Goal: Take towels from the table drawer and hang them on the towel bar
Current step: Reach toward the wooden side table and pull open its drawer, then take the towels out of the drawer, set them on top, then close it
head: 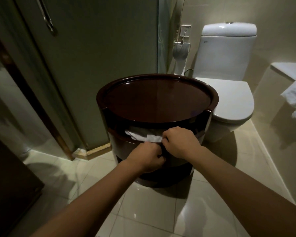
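Left hand point(148, 158) below white towel point(143, 135)

Two bare forearms, left hand point(148, 158), right hand point(181, 142), sleeveless.

Both hands are at the front of the round dark worktop point(157, 100) — the left hand point(148, 159) closed at the drawer edge, the right hand point(180, 141) pinching a white towel point(143, 135) in the gap — beside a white toilet point(227, 93).

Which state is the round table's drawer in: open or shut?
Slightly open. A gap below the table top shows white towel inside the drawer; the left hand and right hand grip its front edge.
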Demonstrator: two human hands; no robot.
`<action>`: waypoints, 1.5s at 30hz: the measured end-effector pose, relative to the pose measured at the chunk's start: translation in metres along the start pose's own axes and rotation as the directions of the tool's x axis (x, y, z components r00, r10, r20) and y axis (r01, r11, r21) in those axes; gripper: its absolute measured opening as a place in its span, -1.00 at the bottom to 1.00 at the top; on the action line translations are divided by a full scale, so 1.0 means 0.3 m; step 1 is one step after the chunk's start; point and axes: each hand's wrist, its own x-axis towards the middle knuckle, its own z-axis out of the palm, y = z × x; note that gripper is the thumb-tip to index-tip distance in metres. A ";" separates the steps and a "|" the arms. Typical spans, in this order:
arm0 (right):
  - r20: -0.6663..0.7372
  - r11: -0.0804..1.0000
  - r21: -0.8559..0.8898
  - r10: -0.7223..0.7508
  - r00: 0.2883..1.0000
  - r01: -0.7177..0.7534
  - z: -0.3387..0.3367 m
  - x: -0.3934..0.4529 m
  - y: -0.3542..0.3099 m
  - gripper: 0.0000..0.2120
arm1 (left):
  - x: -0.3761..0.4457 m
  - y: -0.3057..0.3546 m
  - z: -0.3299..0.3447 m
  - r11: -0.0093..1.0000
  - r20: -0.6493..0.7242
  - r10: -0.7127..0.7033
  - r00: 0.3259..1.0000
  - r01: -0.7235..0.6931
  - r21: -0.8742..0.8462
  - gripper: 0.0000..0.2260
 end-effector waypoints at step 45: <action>0.434 0.994 0.104 -0.034 0.900 -0.013 0.113 0.012 -0.040 -0.59 | 0.067 -0.160 0.014 0.991 0.263 0.083 0.961 -0.108 0.079 -0.56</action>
